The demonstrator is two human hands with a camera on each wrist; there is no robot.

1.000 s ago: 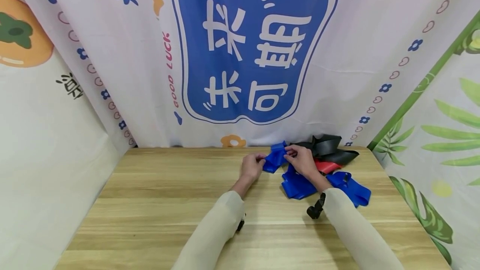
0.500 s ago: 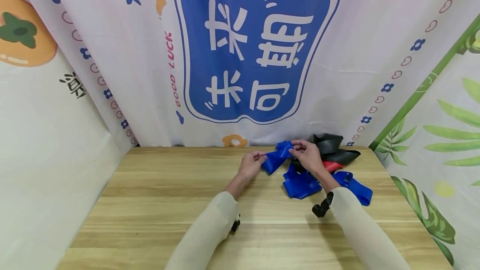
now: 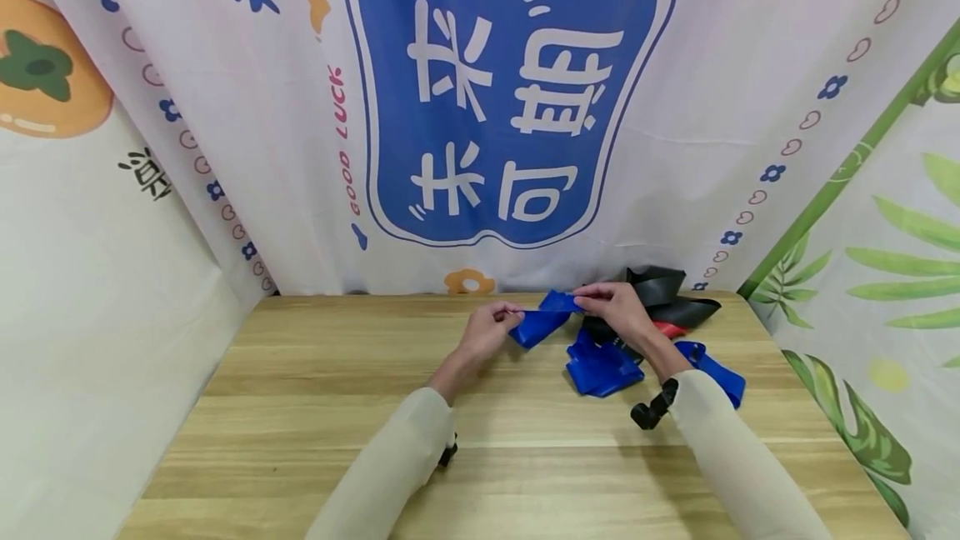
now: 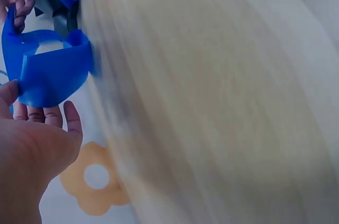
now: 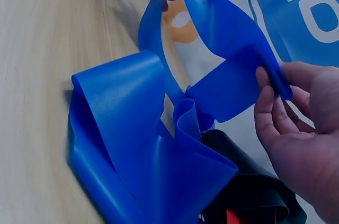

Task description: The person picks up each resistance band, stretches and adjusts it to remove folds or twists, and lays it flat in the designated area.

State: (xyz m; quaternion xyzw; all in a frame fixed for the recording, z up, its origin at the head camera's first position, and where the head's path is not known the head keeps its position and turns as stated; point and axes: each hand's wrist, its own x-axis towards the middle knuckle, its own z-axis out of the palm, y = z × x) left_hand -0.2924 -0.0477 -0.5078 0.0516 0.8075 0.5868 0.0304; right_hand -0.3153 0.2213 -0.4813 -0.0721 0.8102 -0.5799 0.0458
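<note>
A smooth blue resistance band [image 3: 540,328] is stretched between both hands near the back of the table. My left hand [image 3: 482,333] pinches its left end between thumb and fingers, while my right hand [image 3: 618,312] pinches the other end. The right wrist view shows the held band [image 5: 233,89] as an open, partly twisted loop, with the right thumb and fingers gripping its edge. Just below the right hand lies another crumpled length of blue band [image 3: 602,367] on the wood. In the left wrist view, the near fingers [image 4: 36,114] sit under the band's lower edge.
Black bands [image 3: 660,288] are heaped at the back right, with a red band [image 3: 669,328] partly showing beneath them. More blue band [image 3: 717,375] lies beside the right forearm. A printed curtain [image 3: 300,215] hangs along the back edge of the wooden table [image 3: 315,407].
My left hand has moved left and my right hand slightly right, drawing the held band out with its upper edge straight. The bands on the table stay where they were.
</note>
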